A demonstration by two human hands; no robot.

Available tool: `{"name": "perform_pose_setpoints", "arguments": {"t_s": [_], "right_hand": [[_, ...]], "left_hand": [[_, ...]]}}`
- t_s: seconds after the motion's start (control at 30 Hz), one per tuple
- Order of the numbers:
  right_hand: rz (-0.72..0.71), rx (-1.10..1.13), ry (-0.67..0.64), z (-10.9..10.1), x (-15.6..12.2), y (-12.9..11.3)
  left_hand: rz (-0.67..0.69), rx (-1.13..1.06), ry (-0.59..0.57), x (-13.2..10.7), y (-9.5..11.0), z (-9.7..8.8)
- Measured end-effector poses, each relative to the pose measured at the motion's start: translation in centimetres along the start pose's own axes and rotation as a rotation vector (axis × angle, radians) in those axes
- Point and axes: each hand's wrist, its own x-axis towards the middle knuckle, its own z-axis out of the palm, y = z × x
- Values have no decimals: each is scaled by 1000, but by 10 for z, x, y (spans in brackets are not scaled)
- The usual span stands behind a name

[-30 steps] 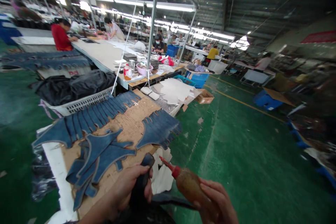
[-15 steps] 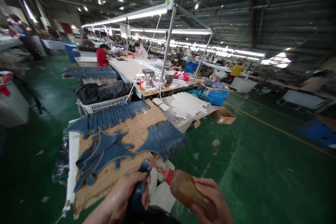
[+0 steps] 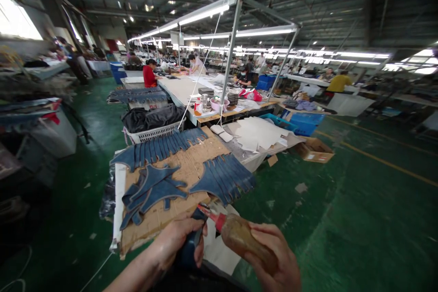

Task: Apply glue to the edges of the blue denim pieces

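Note:
My left hand [image 3: 178, 239] is closed around a dark blue denim piece [image 3: 193, 237] near the bottom centre. A brownish glue bottle [image 3: 244, 239] with a red nozzle [image 3: 214, 217] sits in my closed right hand [image 3: 277, 260], its tip touching the top of that piece. Just beyond, a cardboard sheet [image 3: 191, 157] carries rows of cut denim strips [image 3: 160, 148], a fan of strips [image 3: 226, 178] and several star-like denim shapes [image 3: 150, 189].
A white basket with black material [image 3: 153, 121] stands behind the cardboard. White paper patterns [image 3: 256, 132] lie to its right, with a blue bin [image 3: 303, 123] and cardboard box [image 3: 315, 150] on the green floor. People work at a long table [image 3: 181, 89] under strip lights.
The view has swung left and back. The bottle's red tip has come up against the denim piece in my left hand; both hands keep their holds.

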Motion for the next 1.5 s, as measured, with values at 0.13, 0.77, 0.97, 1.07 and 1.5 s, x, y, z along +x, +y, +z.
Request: {"name": "perform_pose_setpoints", "arguments": {"t_s": [0.13, 0.77, 0.97, 1.07, 1.5], "right_hand": [[117, -51, 82, 4, 2, 0], [522, 253, 228, -16, -16, 9], [573, 253, 165, -27, -25, 17], [561, 275, 140, -28, -23, 19], [557, 543, -64, -24, -33, 19]], "left_hand": [[-7, 58, 3, 0, 2, -4], [720, 1053, 179, 17, 10, -30], [913, 1369, 126, 21, 14, -20], [928, 1477, 100, 23, 12, -20], [917, 1401, 135, 24, 1, -24]]}}
